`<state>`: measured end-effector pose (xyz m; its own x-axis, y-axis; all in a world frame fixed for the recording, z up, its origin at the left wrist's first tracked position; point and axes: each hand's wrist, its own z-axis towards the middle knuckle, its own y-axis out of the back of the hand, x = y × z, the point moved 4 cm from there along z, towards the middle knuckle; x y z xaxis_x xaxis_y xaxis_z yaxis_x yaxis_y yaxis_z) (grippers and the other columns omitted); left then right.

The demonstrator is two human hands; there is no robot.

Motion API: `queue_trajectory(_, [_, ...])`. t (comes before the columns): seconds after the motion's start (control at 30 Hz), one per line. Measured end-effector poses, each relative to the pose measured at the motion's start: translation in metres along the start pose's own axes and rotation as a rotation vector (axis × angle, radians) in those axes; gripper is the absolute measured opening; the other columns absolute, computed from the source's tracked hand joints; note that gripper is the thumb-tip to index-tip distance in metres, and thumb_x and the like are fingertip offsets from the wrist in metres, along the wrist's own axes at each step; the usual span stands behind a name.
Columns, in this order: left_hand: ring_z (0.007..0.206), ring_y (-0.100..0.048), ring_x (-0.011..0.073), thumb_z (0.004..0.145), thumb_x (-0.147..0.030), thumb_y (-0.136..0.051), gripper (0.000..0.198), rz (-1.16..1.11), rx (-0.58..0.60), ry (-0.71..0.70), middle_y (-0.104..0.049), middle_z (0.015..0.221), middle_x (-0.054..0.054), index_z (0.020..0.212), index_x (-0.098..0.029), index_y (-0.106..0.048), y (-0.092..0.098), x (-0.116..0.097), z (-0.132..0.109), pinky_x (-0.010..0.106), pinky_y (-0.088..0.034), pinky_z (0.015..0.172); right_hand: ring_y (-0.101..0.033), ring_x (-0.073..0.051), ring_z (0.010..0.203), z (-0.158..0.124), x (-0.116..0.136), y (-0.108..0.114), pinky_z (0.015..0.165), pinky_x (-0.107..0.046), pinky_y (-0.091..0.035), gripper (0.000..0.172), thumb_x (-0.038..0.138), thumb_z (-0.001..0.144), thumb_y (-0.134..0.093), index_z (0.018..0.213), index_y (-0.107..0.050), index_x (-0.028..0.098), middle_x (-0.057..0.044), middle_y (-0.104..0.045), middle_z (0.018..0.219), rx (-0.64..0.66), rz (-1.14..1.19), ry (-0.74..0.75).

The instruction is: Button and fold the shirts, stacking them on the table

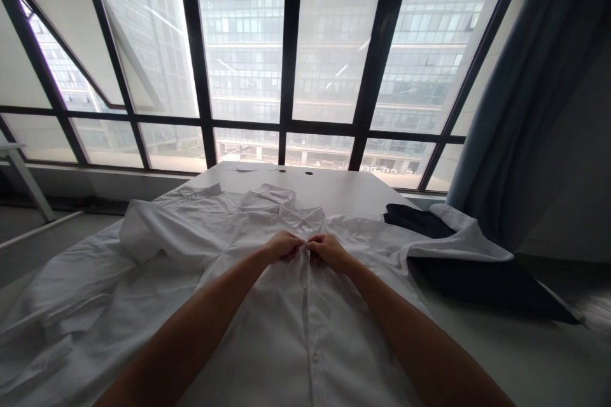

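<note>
A white button-up shirt (267, 324) lies spread on the table, its collar (303, 216) toward the window. Just below the collar, my left hand (284, 245) pinches one front edge of the shirt. Right beside it, my right hand (327, 250) has its fingers closed on the opposite front edge. The fingertips of both hands nearly meet at the front placket (305, 280). Any button between them is too small to make out. Further down the placket a small button (316, 356) shows. One sleeve (458, 238) stretches out to the right.
More white shirts (90, 280) lie rumpled at the left. Dark navy cloth (487, 289) lies under the right sleeve. The white table (344, 187) reaches toward a framed window (329, 57). A blue-grey curtain (506, 102) hangs at the right; another table (28, 178) stands far left.
</note>
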<state>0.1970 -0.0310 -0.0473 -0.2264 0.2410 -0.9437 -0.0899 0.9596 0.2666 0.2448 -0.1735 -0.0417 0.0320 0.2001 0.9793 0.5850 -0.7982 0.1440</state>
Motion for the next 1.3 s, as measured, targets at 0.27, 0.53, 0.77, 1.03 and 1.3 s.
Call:
queue_trajectory(0.27, [0.045, -0.046, 0.0077, 0.079, -0.038, -0.072, 0.034, -0.027, 0.033, 0.008, -0.054, 0.054, 0.000, 0.059, -0.014, -0.057, 0.000, 0.001, 0.002, 0.019, -0.031, 0.042, -0.056, -0.013, 0.050, 0.000, 0.002, 0.000, 0.045, -0.016, -0.045, 0.023, 0.002, 0.089, -0.045, 0.076, -0.061, 0.012, -0.004, -0.062, 0.064, 0.060, 0.063, -0.034])
queue_trajectory(0.53, [0.042, -0.046, 0.0070, 0.082, -0.031, -0.067, 0.029, -0.019, 0.025, 0.036, -0.056, 0.054, 0.000, 0.061, -0.014, -0.059, -0.002, -0.004, -0.004, 0.019, -0.029, 0.040, -0.057, -0.014, 0.049, 0.000, 0.002, -0.001, 0.044, -0.016, -0.043, 0.020, 0.002, 0.085, -0.043, 0.077, -0.056, 0.015, -0.003, -0.063, 0.064, 0.044, 0.058, -0.055])
queue_trajectory(0.77, [0.042, -0.046, 0.0070, 0.081, -0.029, -0.067, 0.029, 0.008, 0.022, 0.030, -0.056, 0.055, 0.000, 0.059, -0.014, -0.058, -0.003, -0.003, -0.003, 0.018, -0.029, 0.041, -0.060, -0.015, 0.051, 0.003, -0.001, -0.001, 0.045, -0.017, -0.048, 0.019, -0.001, 0.088, -0.048, 0.080, -0.056, 0.014, -0.003, -0.064, 0.066, 0.054, 0.000, -0.039])
queue_trajectory(1.03, [0.041, -0.046, 0.0069, 0.085, -0.024, -0.063, 0.029, 0.018, 0.012, 0.043, -0.055, 0.053, 0.000, 0.058, -0.013, -0.059, -0.002, -0.005, -0.004, 0.018, -0.030, 0.041, -0.057, -0.014, 0.046, 0.007, -0.003, -0.004, 0.038, -0.016, -0.043, 0.018, 0.004, 0.094, -0.054, 0.079, -0.056, 0.014, 0.000, -0.061, 0.061, 0.028, -0.155, 0.022])
queue_trajectory(1.3, [0.041, -0.044, 0.0069, 0.090, -0.038, -0.064, 0.041, 0.011, -0.023, 0.037, -0.054, 0.052, 0.000, 0.057, -0.013, -0.057, -0.004, -0.005, -0.004, 0.020, -0.029, 0.041, -0.060, -0.015, 0.047, 0.016, -0.012, -0.005, 0.041, -0.015, -0.038, 0.014, 0.007, 0.089, -0.062, 0.078, -0.059, 0.014, 0.002, -0.059, 0.055, -0.093, -0.386, 0.192])
